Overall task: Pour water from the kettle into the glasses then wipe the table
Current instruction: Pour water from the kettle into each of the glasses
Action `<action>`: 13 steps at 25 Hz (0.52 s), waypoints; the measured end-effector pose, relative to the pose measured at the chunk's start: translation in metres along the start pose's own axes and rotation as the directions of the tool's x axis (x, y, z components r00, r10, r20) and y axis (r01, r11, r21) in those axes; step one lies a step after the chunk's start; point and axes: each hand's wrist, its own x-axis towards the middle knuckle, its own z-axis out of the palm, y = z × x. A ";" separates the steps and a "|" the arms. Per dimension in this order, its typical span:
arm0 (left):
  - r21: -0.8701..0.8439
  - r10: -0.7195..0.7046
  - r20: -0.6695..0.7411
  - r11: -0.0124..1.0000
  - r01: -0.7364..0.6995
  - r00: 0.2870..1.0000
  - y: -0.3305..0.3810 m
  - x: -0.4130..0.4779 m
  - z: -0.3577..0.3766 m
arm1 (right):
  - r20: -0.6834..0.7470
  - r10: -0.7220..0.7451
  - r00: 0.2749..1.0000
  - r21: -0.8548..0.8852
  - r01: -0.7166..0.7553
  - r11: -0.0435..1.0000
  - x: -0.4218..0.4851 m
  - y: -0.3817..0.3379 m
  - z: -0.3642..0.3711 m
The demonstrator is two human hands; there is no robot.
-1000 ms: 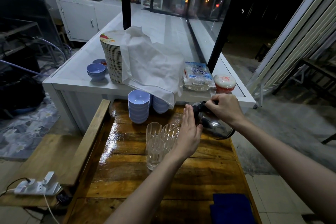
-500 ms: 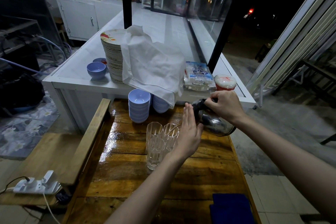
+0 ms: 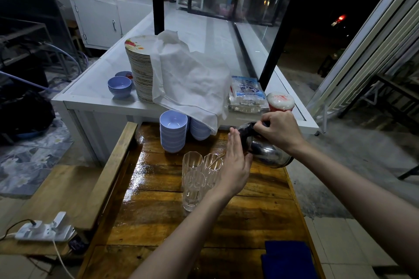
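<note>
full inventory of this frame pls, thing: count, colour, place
glasses: at least three, clear, clustered mid wooden table
kettle: one, steel with black top, tilted toward the glasses
wooden table: one, brown, wet sheen
cloth: one, dark blue, table's near right corner
bowl stacks: two, pale blue, table's far end
small bowls: two groups, blue, white counter, left
plates: one tall stack, white, on counter
white cloth: one, draped over the plates
packet: one, clear and blue, counter right
tub: one, red with white lid, beside packet
power strip: one, white, bench at left
left hand: flat, open against the kettle
right hand: gripping the kettle's top
</note>
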 end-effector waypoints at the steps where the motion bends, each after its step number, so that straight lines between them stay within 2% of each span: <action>1: 0.004 0.000 0.001 1.000 0.000 1.000 -0.001 0.000 0.000 | 0.001 0.001 1.000 0.002 -0.001 1.000 0.000 -0.001 0.000; 13: 0.001 0.000 0.000 1.000 0.000 1.000 -0.002 0.000 -0.003 | 0.023 -0.021 1.000 -0.009 0.021 1.000 0.005 -0.006 -0.002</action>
